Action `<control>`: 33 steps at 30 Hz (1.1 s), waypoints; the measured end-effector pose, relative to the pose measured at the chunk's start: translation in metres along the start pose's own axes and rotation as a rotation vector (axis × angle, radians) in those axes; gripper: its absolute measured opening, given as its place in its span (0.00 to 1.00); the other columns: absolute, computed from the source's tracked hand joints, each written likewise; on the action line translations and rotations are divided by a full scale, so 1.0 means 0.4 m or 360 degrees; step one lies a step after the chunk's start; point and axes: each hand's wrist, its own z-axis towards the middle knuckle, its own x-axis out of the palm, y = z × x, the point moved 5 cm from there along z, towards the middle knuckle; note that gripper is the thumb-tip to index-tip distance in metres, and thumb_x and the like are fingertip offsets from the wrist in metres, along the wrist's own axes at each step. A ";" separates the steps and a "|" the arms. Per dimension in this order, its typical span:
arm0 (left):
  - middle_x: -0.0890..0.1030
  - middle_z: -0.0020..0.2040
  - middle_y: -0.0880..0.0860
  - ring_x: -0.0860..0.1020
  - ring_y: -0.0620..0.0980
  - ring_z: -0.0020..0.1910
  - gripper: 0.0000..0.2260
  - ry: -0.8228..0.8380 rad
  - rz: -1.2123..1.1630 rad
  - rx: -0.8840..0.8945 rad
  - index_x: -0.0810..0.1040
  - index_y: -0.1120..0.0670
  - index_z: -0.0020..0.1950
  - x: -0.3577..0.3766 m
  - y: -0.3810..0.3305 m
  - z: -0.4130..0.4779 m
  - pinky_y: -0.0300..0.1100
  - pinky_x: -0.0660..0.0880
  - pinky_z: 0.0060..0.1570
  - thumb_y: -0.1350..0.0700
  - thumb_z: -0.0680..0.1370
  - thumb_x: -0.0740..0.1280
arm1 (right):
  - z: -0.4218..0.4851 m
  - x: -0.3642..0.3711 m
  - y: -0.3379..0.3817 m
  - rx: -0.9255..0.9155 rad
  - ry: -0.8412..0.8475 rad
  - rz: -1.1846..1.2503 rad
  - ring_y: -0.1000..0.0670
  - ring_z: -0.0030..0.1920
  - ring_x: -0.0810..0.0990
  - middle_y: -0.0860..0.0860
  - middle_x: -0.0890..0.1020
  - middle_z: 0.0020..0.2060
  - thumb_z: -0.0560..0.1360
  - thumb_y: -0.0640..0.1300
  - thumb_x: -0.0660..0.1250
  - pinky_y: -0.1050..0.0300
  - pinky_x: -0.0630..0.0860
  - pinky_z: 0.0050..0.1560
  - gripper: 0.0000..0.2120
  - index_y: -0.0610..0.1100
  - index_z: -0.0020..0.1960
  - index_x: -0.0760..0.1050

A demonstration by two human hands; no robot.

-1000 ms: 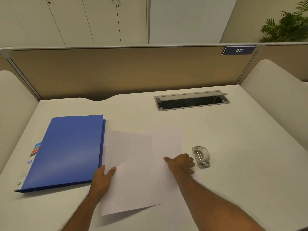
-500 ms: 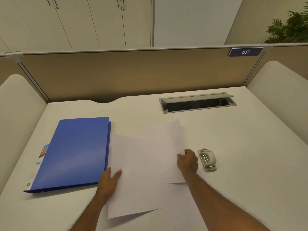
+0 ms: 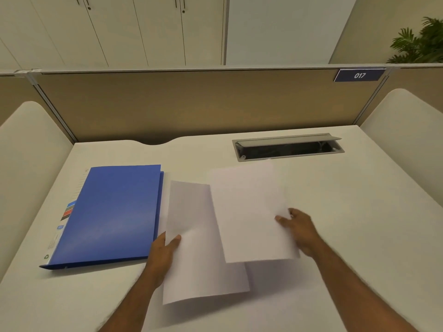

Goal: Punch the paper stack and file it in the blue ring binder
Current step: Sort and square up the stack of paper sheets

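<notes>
Entry: paper still in two parts, not yet squared.

Your left hand (image 3: 165,252) pinches the near-left edge of the lower sheet (image 3: 191,248), thumb on top. Your right hand (image 3: 299,230) grips the right edge of the upper sheet (image 3: 249,212), which is raised off the worktop (image 3: 371,224) and overlaps the lower one.

Judgement: with one sheet per hand you can bring the two together and tap them into a stack before punching (no punch is in view; paper or hand may hide it).

Orientation: both sheets are portrait, with the long axis running away from you. The upper sheet's far end leans a little left, so the edges are not parallel.

The blue ring binder (image 3: 112,212) lies closed and flat just left of the lower sheet. Its long axis also runs away from you, with the labelled edge on the left and the opening edge facing the paper, probably so filing is a short reach.
</notes>
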 end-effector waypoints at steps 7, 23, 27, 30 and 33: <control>0.75 0.63 0.54 0.76 0.57 0.58 0.23 0.0099 -0.0142 -0.0049 0.66 0.52 0.70 0.028 -0.020 -0.021 0.60 0.71 0.62 0.46 0.78 0.64 | -0.057 0.166 -0.085 0.0115 0.0348 0.0165 0.43 0.48 0.83 0.41 0.84 0.52 0.72 0.36 0.70 0.46 0.80 0.53 0.11 0.40 0.54 0.77; 0.70 0.68 0.52 0.71 0.60 0.66 0.24 0.0136 -0.0076 -0.0050 0.60 0.54 0.74 0.037 0.034 -0.034 0.57 0.68 0.65 0.55 0.80 0.63 | -0.095 0.209 -0.085 -0.0137 0.0060 -0.0320 0.50 0.45 0.81 0.49 0.82 0.44 0.70 0.47 0.74 0.62 0.77 0.45 0.14 0.43 0.52 0.77; 0.69 0.71 0.57 0.71 0.61 0.66 0.24 0.0015 -0.0069 -0.0077 0.62 0.55 0.74 0.002 0.068 -0.004 0.58 0.69 0.65 0.56 0.79 0.64 | -0.092 0.059 -0.111 -0.0083 -0.0560 -0.0876 0.45 0.53 0.80 0.46 0.82 0.50 0.68 0.52 0.74 0.53 0.75 0.52 0.18 0.44 0.52 0.77; 0.75 0.65 0.58 0.75 0.59 0.58 0.20 0.0008 -0.0067 -0.0055 0.67 0.55 0.71 -0.012 0.076 0.003 0.58 0.72 0.61 0.58 0.79 0.65 | -0.131 0.005 -0.155 0.0105 -0.0596 -0.1317 0.42 0.60 0.75 0.46 0.79 0.56 0.66 0.60 0.73 0.49 0.71 0.59 0.27 0.45 0.58 0.75; 0.75 0.65 0.58 0.75 0.60 0.60 0.21 0.0007 -0.0019 -0.0037 0.67 0.55 0.71 -0.012 0.082 0.005 0.59 0.72 0.61 0.58 0.79 0.65 | -0.166 -0.018 -0.185 0.0142 -0.0687 -0.1537 0.42 0.60 0.73 0.45 0.75 0.57 0.62 0.67 0.72 0.48 0.70 0.58 0.38 0.45 0.63 0.71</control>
